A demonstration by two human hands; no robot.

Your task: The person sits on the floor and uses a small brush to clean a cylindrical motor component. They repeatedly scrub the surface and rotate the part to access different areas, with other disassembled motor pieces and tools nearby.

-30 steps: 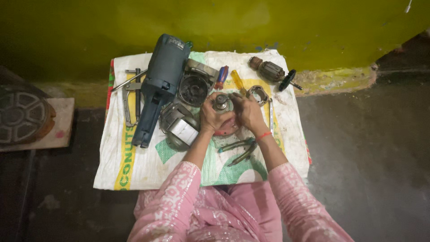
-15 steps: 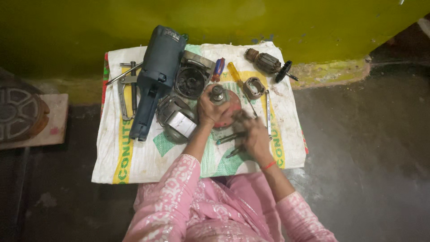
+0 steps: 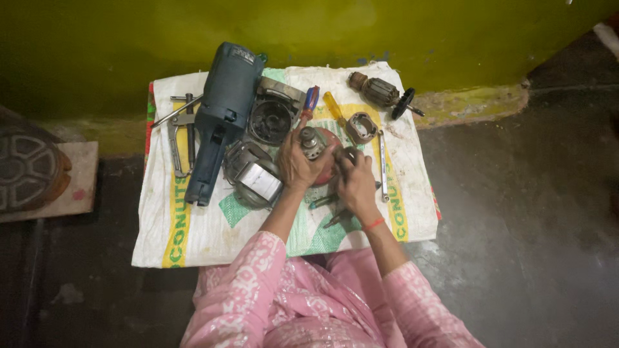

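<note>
Left hand [image 3: 295,164]: fingers wrapped round red gear housing [image 3: 327,149], spindle [image 3: 311,138] just above fingertips. Right hand [image 3: 355,183]: fingers curled beside housing, pliers [image 3: 335,209] beneath; contents indiscernible. Step: steadying housing.

white printed sack [image 3: 193,225], white label [image 3: 260,181] on housing [image 3: 248,169]

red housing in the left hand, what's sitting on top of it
A metal spindle part stands up from the red housing, gripped by the left hand. The right hand rests beside it. The hands cover the joint and most of the housing.
</note>
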